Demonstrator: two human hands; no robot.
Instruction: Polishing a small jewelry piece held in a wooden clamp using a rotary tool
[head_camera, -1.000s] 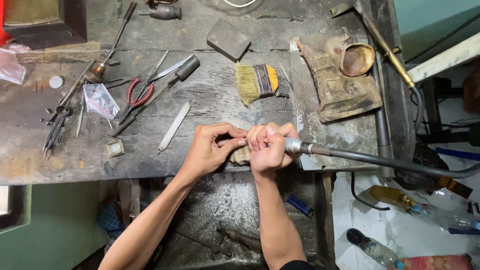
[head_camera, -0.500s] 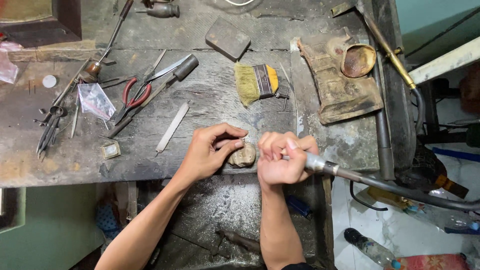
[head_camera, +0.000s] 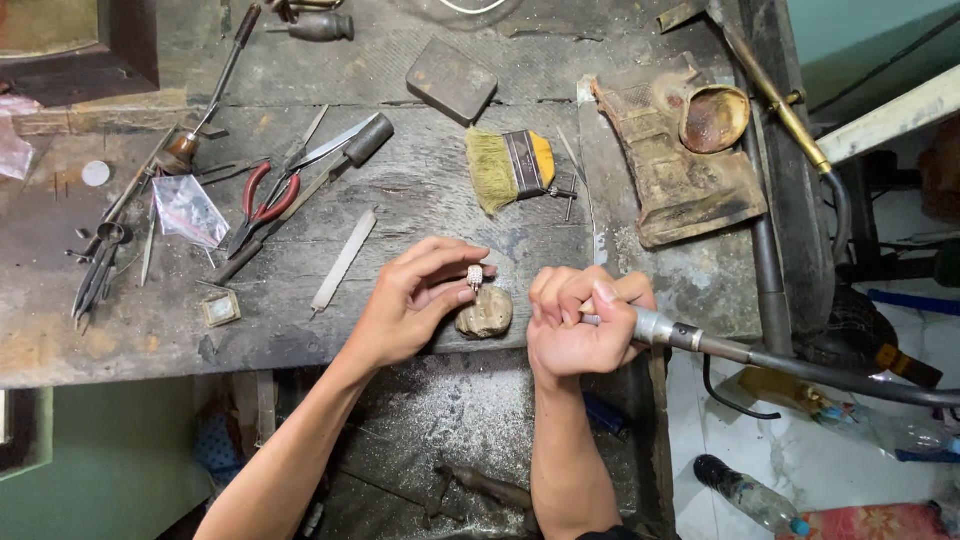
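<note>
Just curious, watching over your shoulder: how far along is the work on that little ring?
Done: the ring already shows a bright, stone-set top. In hand: the left hand pinches it above the worn bench peg, while the right hand grips the rotary handpiece, its tip apart from the ring. Left: I cannot tell how much; the files and brush lie idle.

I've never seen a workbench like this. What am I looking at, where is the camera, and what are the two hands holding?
There is no machine here: a person works with bare hands, filmed from a camera on their head looking down. The left hand pinches a small sparkling ring above a worn wooden peg at the edge of the dark bench. The right hand grips a metal rotary handpiece on a flexible hose. On the bench lie a yellow brush, red-handled pliers, a flat file and a small plastic bag.
</note>
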